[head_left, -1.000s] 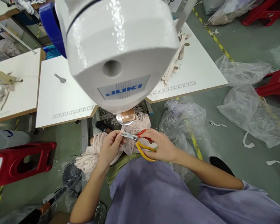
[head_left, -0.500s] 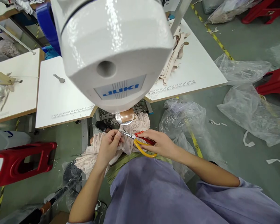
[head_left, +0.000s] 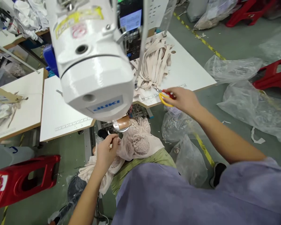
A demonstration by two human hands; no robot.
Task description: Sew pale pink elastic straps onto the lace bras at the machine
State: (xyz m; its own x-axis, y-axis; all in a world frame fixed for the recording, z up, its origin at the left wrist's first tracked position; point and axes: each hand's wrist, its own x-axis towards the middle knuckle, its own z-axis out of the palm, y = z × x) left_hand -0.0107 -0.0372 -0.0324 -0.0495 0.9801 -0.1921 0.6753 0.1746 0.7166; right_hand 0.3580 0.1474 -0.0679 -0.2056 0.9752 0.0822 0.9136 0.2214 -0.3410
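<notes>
My right hand (head_left: 182, 98) is closed on scissors (head_left: 164, 96) with red and yellow handles, held over the front edge of the white table (head_left: 192, 70) by a pile of beige strips (head_left: 153, 64). My left hand (head_left: 106, 153) pinches pale pink lace fabric (head_left: 135, 142) that lies on my lap, just under the white JUKI sewing machine head (head_left: 91, 62). The fingers of the left hand are curled round the fabric's edge.
A second white table (head_left: 58, 109) with a printed ruler stands at the left, a red plastic stool (head_left: 21, 179) below it. Clear plastic bags (head_left: 248, 97) lie on the green floor at the right, with yellow floor tape (head_left: 202, 147) and another red stool (head_left: 273, 75).
My right hand has carried the scissors up and to the right, from the lace on my lap to the table edge. The left hand stays on the lace. The view has tilted up.
</notes>
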